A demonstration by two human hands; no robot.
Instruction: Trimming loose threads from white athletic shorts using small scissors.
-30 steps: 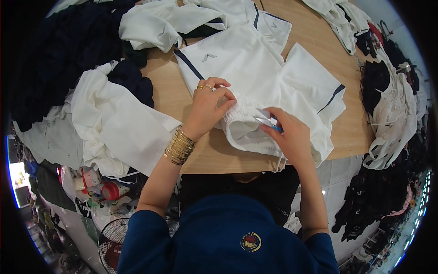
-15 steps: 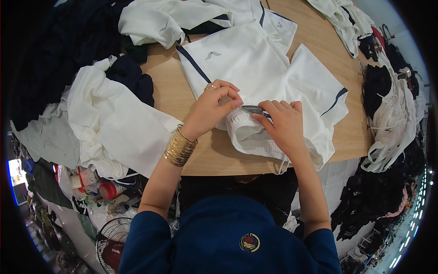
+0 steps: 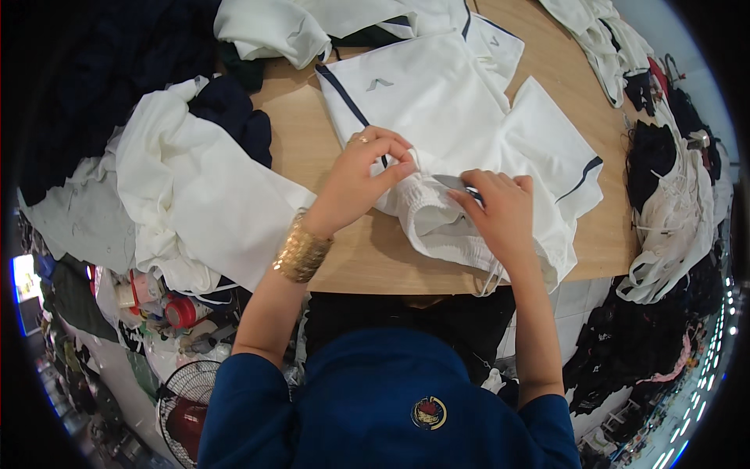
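White shorts (image 3: 437, 98) with navy trim and a small grey mark lie spread on the wooden table, their gathered elastic waistband (image 3: 419, 215) toward me. My left hand (image 3: 351, 186) pinches the cloth at the waistband's upper edge between thumb and fingers. In my right hand (image 3: 504, 215) is a pair of thread snips (image 3: 451, 182), the grey blades pointing left toward the left fingertips, just above the waistband. Whether the blades touch the cloth or a thread I cannot tell. A white drawstring (image 3: 491, 279) hangs by the table's front edge.
A white garment (image 3: 195, 187) lies crumpled at the left beside dark navy clothes (image 3: 117, 62). More white garments lie at the table's far edge. Right of the table hang white pieces with straps (image 3: 672, 227) and black clothes (image 3: 633, 336). A wire-caged fan (image 3: 187, 406) stands low left.
The snips' blades have drawn back a little to the right, away from my left fingertips. My left hand keeps its pinch on the waistband. The whole view has shifted slightly.
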